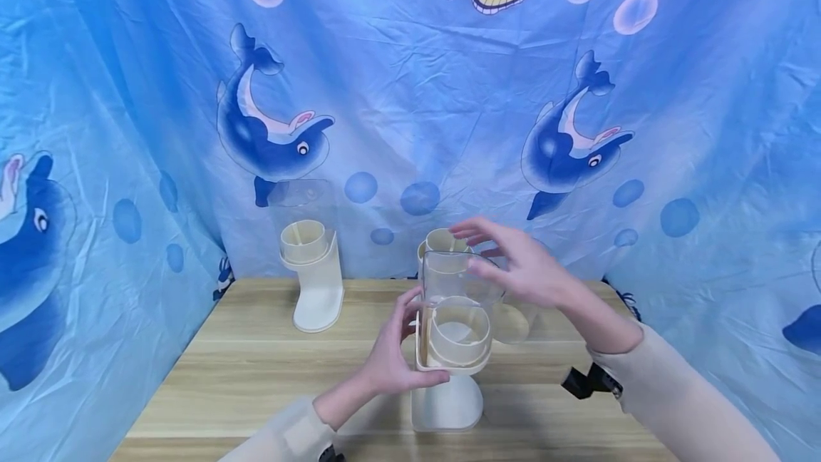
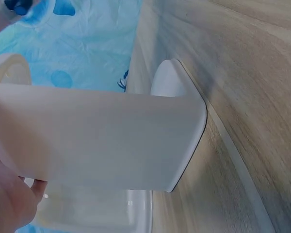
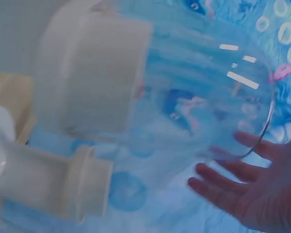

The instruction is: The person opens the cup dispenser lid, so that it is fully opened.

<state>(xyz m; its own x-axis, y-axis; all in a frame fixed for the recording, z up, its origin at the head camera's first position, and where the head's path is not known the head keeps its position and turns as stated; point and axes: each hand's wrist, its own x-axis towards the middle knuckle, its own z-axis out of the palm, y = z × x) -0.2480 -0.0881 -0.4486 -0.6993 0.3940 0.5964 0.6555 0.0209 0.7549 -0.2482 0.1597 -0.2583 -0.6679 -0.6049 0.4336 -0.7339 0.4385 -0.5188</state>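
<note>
In front of me stands a white dispenser stand (image 1: 447, 401) with a round cream collar (image 1: 460, 334) and a clear plastic container (image 1: 462, 276) rising above it. My left hand (image 1: 394, 358) grips the upper part of this stand from the left, thumb along its front. Its flat white upright (image 2: 97, 136) fills much of the left wrist view, base down on the wood. My right hand (image 1: 522, 262) is at the container's top right, its fingers loosely spread. Those fingers (image 3: 223, 194) are right by the clear rim in the right wrist view and hold nothing.
Another white stand (image 1: 318, 298) with a cream ring and a clear upper part stands at the back left. Behind the gripped stand is a further cream cup (image 1: 442, 239). A clear rounded piece (image 1: 512, 323) lies right of it. Blue dolphin-print cloth (image 1: 410, 91) surrounds the wooden table (image 1: 256, 376).
</note>
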